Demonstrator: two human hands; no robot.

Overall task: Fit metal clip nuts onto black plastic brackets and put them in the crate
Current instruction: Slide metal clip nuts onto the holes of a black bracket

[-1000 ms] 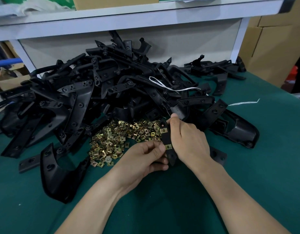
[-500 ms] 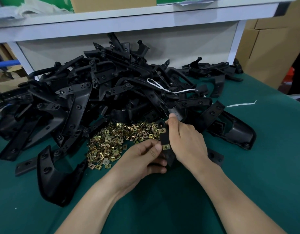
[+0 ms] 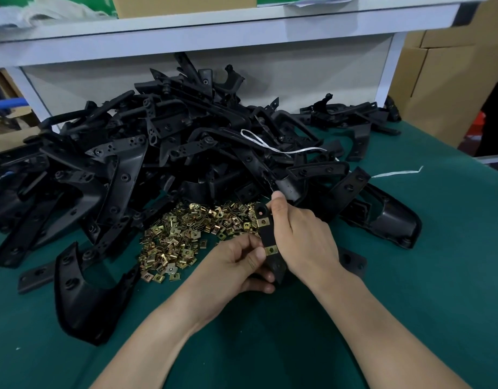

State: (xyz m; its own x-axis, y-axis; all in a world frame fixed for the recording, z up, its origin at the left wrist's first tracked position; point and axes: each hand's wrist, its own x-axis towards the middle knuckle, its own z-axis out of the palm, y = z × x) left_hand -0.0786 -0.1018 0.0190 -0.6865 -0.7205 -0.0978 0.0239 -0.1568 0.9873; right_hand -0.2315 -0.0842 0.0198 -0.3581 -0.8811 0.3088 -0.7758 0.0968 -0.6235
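Bracket clamped in right hand fingers; two clips on. Left hand fingers pinch its lower clip, seating it. Next, I judge: firm push home; crate unseen.

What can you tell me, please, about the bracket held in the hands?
The bracket is a flat, narrow strip of matte black plastic, held roughly upright above the green table. Two brass-coloured clip nuts sit on its edge, upper and lower. The right hand grips its side; the left hand pinches near the lower nut.
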